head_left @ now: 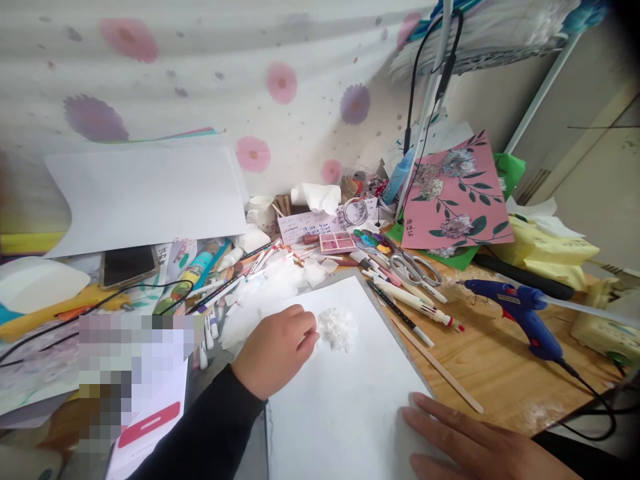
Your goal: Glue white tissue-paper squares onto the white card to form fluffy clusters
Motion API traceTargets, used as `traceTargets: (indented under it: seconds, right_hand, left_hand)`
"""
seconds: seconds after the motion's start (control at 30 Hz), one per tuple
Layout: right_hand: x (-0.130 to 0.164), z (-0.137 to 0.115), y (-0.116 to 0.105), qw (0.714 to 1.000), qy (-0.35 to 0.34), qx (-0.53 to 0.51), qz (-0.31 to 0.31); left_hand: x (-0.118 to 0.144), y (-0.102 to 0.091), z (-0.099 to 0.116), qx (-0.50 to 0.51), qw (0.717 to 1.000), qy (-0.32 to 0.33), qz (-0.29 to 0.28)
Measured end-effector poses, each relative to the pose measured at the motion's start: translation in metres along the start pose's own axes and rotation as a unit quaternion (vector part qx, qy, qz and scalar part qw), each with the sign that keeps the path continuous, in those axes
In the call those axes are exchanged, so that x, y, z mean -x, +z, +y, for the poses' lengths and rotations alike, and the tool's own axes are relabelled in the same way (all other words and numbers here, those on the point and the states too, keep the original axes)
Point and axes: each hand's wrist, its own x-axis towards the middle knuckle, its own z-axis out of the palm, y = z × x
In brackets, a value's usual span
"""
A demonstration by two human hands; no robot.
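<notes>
Paper (340, 407), white and flat, lies on the table (500, 360) with a crumpled white tuft (339, 329) on its upper half. Left hand (277, 348) hovers or rests just beside the tuft's left edge, its grip curled together; whether it pinches anything, I cannot tell. Right hand (465, 437) lies on the sheet's lower right edge, fingers apart. Rightward are a wooden stick (443, 370) and a blue glue gun (525, 310).

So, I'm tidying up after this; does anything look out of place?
The blue glue gun lies on its side, no stand visible, on the wooden tabletop; crumpled tissue-like scraps spread untidily beside the white sheet.
</notes>
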Motion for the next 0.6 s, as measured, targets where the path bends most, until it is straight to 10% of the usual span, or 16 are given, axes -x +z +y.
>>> traceTargets:
  seconds: [0.4, 0.6]
  right_hand:
    - [-0.01, 0.002, -0.018, 0.997, -0.042, 0.048, -0.049]
    - [-0.01, 0.0, -0.018, 0.997, -0.047, 0.048, -0.046]
  left_hand:
    - [0.001, -0.009, -0.007, 0.002, 0.994, -0.078, 0.08]
    - [0.002, -0.012, -0.006, -0.004, 0.997, -0.074, 0.004]
